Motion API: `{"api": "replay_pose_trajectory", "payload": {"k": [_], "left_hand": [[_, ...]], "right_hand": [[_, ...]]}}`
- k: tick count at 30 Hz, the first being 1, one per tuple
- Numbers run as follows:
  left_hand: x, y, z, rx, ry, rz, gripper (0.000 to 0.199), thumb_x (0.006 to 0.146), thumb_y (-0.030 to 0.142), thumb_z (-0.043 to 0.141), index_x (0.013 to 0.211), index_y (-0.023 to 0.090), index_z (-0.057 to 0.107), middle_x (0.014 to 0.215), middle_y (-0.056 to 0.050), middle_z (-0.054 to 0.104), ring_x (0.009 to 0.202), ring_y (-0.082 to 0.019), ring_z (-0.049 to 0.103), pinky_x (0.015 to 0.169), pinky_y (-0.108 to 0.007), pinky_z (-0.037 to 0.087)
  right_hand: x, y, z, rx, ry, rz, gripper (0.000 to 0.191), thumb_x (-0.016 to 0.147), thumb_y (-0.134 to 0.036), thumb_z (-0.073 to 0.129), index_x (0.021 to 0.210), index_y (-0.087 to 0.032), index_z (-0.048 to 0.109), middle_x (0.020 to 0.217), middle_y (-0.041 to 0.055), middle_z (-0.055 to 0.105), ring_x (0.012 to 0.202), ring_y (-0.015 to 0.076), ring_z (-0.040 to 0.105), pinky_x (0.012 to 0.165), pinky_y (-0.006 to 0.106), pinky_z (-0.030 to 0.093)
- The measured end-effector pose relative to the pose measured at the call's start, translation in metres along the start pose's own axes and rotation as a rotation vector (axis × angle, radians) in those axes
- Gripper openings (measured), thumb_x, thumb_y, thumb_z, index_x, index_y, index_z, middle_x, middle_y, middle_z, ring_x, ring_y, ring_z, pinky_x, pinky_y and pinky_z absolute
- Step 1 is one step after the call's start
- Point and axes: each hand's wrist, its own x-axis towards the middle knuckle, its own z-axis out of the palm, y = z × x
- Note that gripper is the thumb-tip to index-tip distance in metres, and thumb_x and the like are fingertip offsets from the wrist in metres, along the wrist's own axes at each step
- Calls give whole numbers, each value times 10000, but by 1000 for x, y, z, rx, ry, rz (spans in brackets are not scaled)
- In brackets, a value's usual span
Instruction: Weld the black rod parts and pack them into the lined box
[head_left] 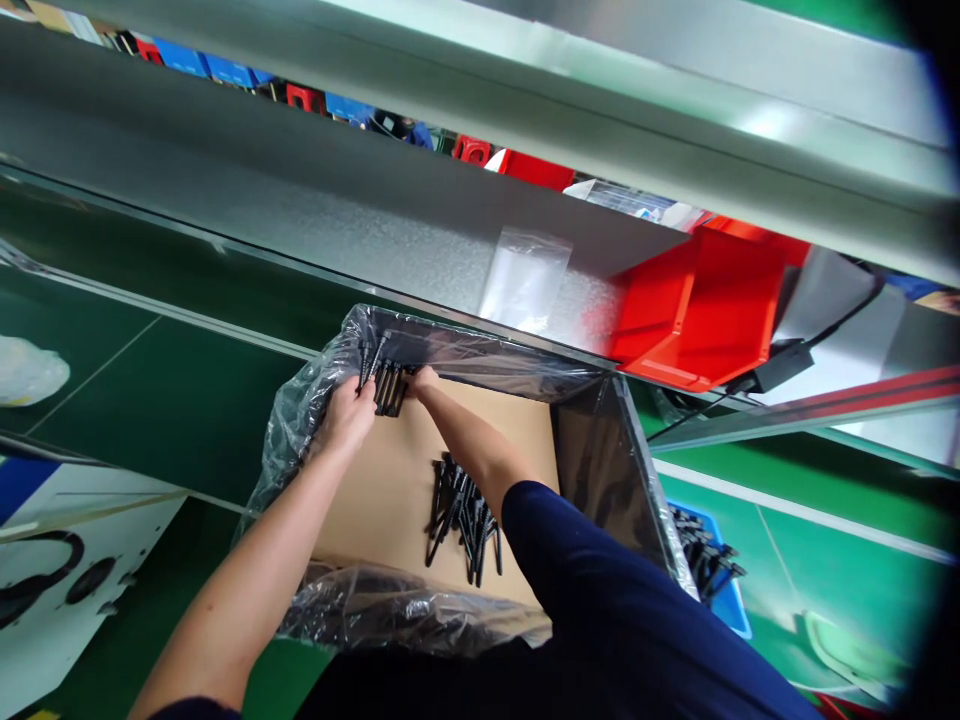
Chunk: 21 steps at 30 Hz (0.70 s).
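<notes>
A box point(600, 450) lined with clear plastic has a cardboard sheet point(375, 490) at its bottom. In its far left corner stands a row of black rod-like parts point(388, 388). At the left end of the row, my left hand point(351, 410) is closed around some black parts. My right hand point(421, 383) is at the right end, its fingers closed and partly hidden against the row. A loose pile of similar black parts point(465, 515) lies on the cardboard under my right forearm.
Beyond the box, a metal shelf point(315, 230) carries a clear bag point(527, 280) and red bins point(697, 300). A blue bin point(731, 605) with black parts stands right of the box. At lower left is a white panel point(112, 560).
</notes>
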Motion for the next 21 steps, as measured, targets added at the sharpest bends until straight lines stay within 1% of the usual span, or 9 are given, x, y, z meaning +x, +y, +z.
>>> {"api": "replay_pose_trajectory", "payload": {"k": [3, 7, 10, 13, 15, 16, 18, 19, 21], "left_hand": [[-1, 0, 3, -1, 88, 33, 359, 838, 531, 531, 909, 199, 647, 614, -23, 619, 554, -155, 588, 500, -237, 381], [-3, 4, 5, -60, 77, 20, 302, 813, 450, 597, 939, 183, 659, 681, -36, 645, 645, -168, 649, 524, -225, 450], [-6, 8, 8, -130, 64, -18, 286, 799, 387, 625, 985, 173, 662, 732, -38, 655, 679, -165, 664, 528, -222, 487], [-8, 11, 12, -192, 52, -67, 292, 782, 350, 649, 1006, 164, 660, 745, -32, 647, 661, -145, 654, 505, -207, 481], [-9, 12, 14, -217, 44, -91, 295, 768, 346, 663, 994, 156, 660, 734, -27, 638, 643, -135, 642, 482, -192, 458], [-10, 12, 15, -226, 38, -98, 294, 763, 347, 667, 984, 153, 661, 728, -25, 633, 636, -132, 637, 472, -186, 447], [-10, 11, 17, -237, 27, -106, 297, 755, 352, 666, 975, 152, 661, 714, -22, 630, 620, -128, 624, 460, -183, 430], [-10, 10, 17, -237, 20, -106, 299, 752, 353, 666, 974, 152, 661, 708, -20, 630, 607, -125, 615, 452, -182, 421], [-11, 9, 19, -229, -9, -94, 293, 748, 350, 665, 964, 153, 660, 706, -21, 635, 575, -116, 593, 432, -178, 392]], "right_hand": [[3, 0, 0, -30, 8, -26, 173, 713, -199, 797, 819, -147, 671, 731, 87, 671, 646, 189, 639, 493, 238, 455], [-2, -2, -3, -22, -27, -46, 150, 722, -197, 790, 796, -148, 668, 721, 81, 670, 670, 187, 635, 509, 233, 438], [-9, -4, -9, 13, -52, -56, 128, 713, -151, 777, 754, -153, 656, 682, 57, 656, 670, 173, 621, 527, 224, 423], [-21, -5, -19, 82, -67, -70, 123, 717, -119, 750, 729, -155, 633, 655, 33, 636, 642, 145, 589, 528, 210, 402], [-34, -5, -26, 157, -97, -89, 101, 768, -174, 716, 745, -160, 619, 646, 17, 620, 600, 119, 559, 512, 199, 389], [-42, -5, -29, 199, -122, -101, 109, 806, -222, 688, 755, -163, 612, 646, 11, 615, 575, 107, 543, 502, 194, 386], [-60, -4, -33, 282, -196, -135, 195, 880, -337, 604, 780, -170, 604, 657, 0, 608, 535, 86, 516, 487, 184, 387], [-70, -3, -34, 354, -268, -155, 248, 903, -393, 563, 793, -174, 601, 663, -6, 605, 521, 80, 505, 479, 180, 387], [-88, -3, -35, 569, -466, -193, 310, 892, -480, 552, 811, -184, 589, 654, -24, 583, 493, 70, 475, 448, 171, 368]]}}
